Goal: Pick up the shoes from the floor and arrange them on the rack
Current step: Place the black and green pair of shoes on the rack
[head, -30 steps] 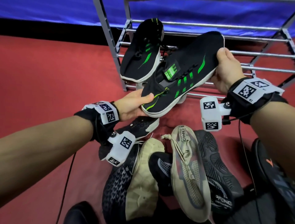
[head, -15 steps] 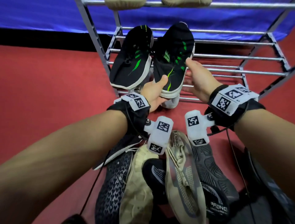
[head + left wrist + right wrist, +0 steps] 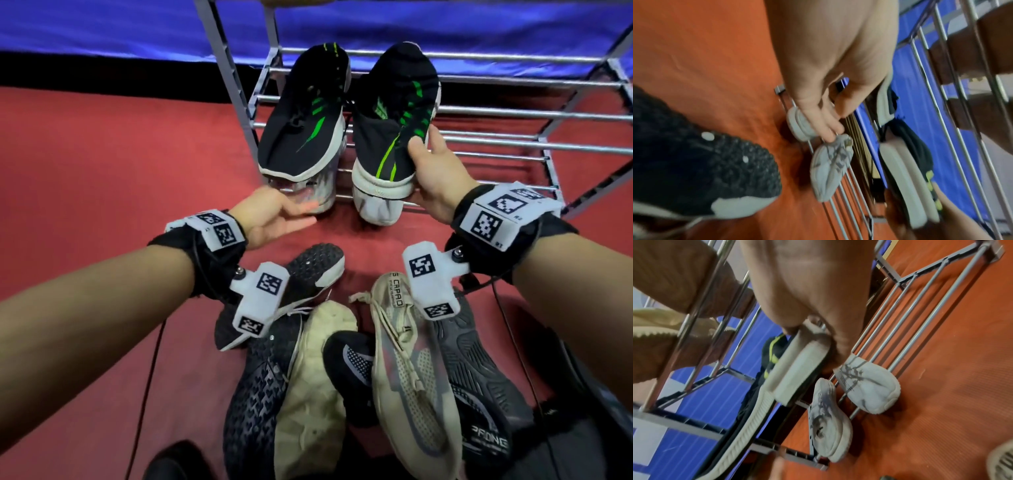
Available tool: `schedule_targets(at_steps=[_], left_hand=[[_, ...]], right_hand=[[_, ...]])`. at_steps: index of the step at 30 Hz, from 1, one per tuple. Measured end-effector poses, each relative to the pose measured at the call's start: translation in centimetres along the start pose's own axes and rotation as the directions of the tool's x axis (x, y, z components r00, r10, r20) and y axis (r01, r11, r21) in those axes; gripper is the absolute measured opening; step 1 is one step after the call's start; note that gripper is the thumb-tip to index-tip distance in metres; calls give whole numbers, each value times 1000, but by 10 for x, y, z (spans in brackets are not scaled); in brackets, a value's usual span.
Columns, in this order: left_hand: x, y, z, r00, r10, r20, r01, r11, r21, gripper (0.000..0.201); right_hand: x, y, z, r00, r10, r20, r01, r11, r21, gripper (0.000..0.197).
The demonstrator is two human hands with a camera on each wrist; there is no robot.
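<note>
resting heel-first toward the viewer on a middle tier of the metal rack point(image 3: 534, 116), a black shoe with green stripes point(image 3: 394, 116) is grasped by the right hand point(image 3: 435, 171), thumb on the upper near the collar and fingers wrapped under the pale sole. the right wrist view shows those fingers point(image 3: 838, 347) curled beneath the sole's heel end. its matching black and green shoe point(image 3: 305, 123) sits just beside it to the left on the same tier, toes pointing toward the back. the left hand point(image 3: 274, 216) is released, fingers loosely straight, low in front of the rack; in the left wrist view its fingertips point(image 3: 828, 129) reach the heel of a whitish shoe point(image 3: 830, 168) on the bottom tier, though blur makes contact hard to judge. a second whitish shoe point(image 3: 376, 209) pokes out below the held shoe. on the red floor point(image 3: 85, 171) nearer the viewer lies a heap of shoes: a beige laced shoe point(image 3: 407, 370), a cream sole point(image 3: 315, 387), and several black ones point(image 3: 257, 394). blue fabric point(image 3: 102, 27) hangs behind the rack.
</note>
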State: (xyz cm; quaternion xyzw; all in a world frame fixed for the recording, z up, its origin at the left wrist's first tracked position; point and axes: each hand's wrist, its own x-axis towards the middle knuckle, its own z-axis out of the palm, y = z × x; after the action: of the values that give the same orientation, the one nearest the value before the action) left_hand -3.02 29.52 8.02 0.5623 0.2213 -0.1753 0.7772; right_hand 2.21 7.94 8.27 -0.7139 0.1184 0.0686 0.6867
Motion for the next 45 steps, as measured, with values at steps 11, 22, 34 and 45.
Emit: schedule_targets(at_steps=[11, 22, 34, 45], left_hand=[[17, 45, -11, 978, 206, -46, -208, 976, -61, 23], [54, 62, -3, 963, 216, -160, -224, 974, -32, 26], [77, 59, 5, 940, 257, -223, -257, 966, 31, 24], [67, 60, 3, 940, 257, -225, -248, 966, 65, 34]], right_hand=[[28, 11, -11, 978, -150, -146, 131, 982, -133, 65], [48, -15, 13, 970, -171, -173, 144, 977, -159, 65], [47, -13, 10, 964, -161, -211, 108, 965, -240, 64], [28, -23, 3, 981, -140, -136, 79, 923, -378, 49]])
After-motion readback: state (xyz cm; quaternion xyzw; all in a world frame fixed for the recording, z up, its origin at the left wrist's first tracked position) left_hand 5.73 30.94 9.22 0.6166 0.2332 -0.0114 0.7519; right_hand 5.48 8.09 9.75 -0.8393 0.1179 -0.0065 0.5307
